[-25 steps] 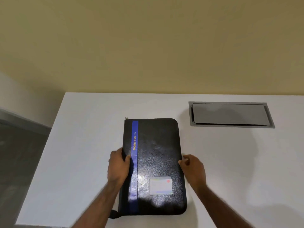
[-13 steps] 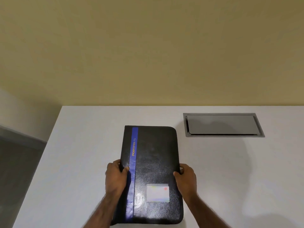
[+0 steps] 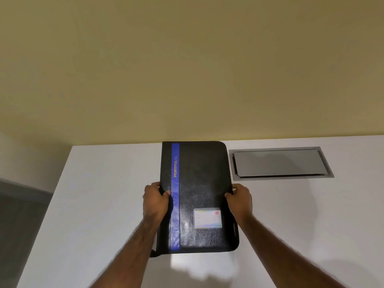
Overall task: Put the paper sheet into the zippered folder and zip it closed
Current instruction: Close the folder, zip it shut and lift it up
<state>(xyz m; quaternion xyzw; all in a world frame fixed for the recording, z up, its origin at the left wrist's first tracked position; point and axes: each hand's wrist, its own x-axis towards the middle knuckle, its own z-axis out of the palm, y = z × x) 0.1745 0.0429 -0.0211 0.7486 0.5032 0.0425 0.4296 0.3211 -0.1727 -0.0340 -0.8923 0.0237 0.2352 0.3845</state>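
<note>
head view, folder: black zippered folder [image 3: 199, 196] with blue stripe and "portfolio" lettering, cover shut, raised off the white counter [image 3: 93, 204], far end tipped up toward the wall; shadow on the counter beneath the near edge.
head view, left hand: left hand [image 3: 155, 201] clamped on the spine edge, thumb lying over the cover at the blue stripe, fingers hidden underneath.
head view, right hand: right hand [image 3: 241, 201] clamped on the opposite long edge, thumb on the rim, fingers hidden behind.
head view, paper sheet: nowhere visible on the counter; whether already inside the folder cannot be told.
head view, zipper: teeth not legible along the edges; small dark tab or loop [image 3: 154, 254] hanging at the near left corner; open or closed cannot be told.
head view, surroundings: grey recessed hatch [image 3: 280, 164] in the counter, just beside the folder's far right corner; yellow wall behind.
step in hand, judged: repositioning the shut folder, probably ahead of laying it flat and finding the zipper pull.
advice, grip: keep both long edges pinched evenly so the folder does not twist or gape.
advice, placement: set down flat on bare counter, clear of the hatch, zipper corner toward the body.
advice, next: free one hand only once the folder rests fully on the counter.
</note>
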